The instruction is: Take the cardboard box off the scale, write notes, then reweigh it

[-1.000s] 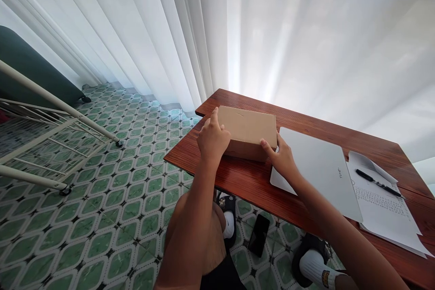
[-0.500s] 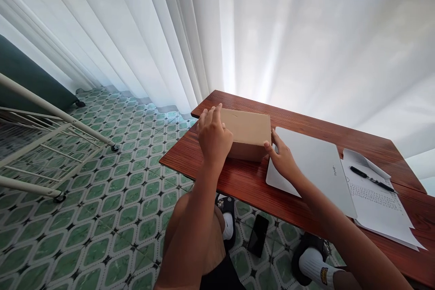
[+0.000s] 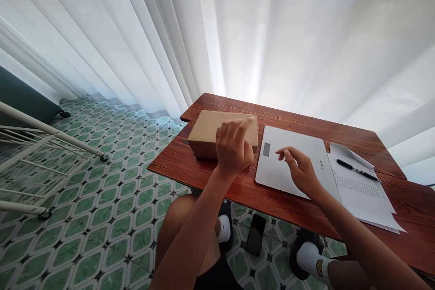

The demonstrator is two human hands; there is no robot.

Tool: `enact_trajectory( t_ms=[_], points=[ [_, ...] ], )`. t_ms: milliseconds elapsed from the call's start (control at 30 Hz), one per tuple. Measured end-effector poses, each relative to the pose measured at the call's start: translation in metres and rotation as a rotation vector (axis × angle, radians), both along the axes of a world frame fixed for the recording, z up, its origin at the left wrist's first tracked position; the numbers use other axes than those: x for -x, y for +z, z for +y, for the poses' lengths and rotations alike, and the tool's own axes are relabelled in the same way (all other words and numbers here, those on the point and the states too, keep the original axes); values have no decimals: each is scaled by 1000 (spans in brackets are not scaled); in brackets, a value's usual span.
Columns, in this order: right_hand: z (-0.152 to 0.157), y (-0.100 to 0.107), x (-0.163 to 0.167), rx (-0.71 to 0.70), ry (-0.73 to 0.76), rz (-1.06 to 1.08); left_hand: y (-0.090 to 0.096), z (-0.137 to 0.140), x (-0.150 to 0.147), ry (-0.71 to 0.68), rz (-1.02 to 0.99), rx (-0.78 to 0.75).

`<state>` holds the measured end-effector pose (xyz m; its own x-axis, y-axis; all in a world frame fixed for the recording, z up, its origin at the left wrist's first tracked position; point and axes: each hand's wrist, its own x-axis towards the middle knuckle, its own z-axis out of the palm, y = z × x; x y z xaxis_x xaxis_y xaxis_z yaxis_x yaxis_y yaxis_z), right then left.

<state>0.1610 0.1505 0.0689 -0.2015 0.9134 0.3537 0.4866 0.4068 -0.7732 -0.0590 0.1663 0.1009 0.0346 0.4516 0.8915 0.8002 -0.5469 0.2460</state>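
While my left hand (image 3: 234,149) hangs loosely curled over the near right corner of the plain brown cardboard box (image 3: 214,132), its fingers are half open and grip nothing; whether they brush the lid I cannot tell. The box is a flat matte oblong, lying at the left end of the reddish-brown wooden table (image 3: 238,190), whose grain is streaked and glossy. My right hand (image 3: 301,170) hovers relaxed, fingers spread and bent, holding nothing, above the smooth white rectangular slab (image 3: 272,170) just right of the box, a small grey window near its left edge. Farther right lie white printed sheets (image 3: 367,197) with a slim black pen (image 3: 355,170) on top.
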Motion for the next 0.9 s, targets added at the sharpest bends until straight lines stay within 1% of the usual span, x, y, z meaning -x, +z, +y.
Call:
enact_trajectory(
  t_ms=[167,267,367,467,567,733,900],
  points=[
    [-22,-9,-35,7,16,-65,-15,-4,-20,-101,159,-102],
    [-33,-16,-53,-3,30,-83,-26,-7,-30,-155,244,-124],
    [-42,-22,-64,-31,55,-95,-37,-11,-36,-203,306,-133],
    [-46,-24,-67,-79,74,-90,-45,-17,-37,-243,353,-123],
    [-49,-22,-65,-114,109,-97,-50,-27,-38,-269,399,-106],
    [-53,-16,-63,-111,146,-92,-55,-40,-43,-309,476,-120],
    [-58,-14,-66,-122,182,-146,-63,-43,-52,-358,555,-158]
  ],
)
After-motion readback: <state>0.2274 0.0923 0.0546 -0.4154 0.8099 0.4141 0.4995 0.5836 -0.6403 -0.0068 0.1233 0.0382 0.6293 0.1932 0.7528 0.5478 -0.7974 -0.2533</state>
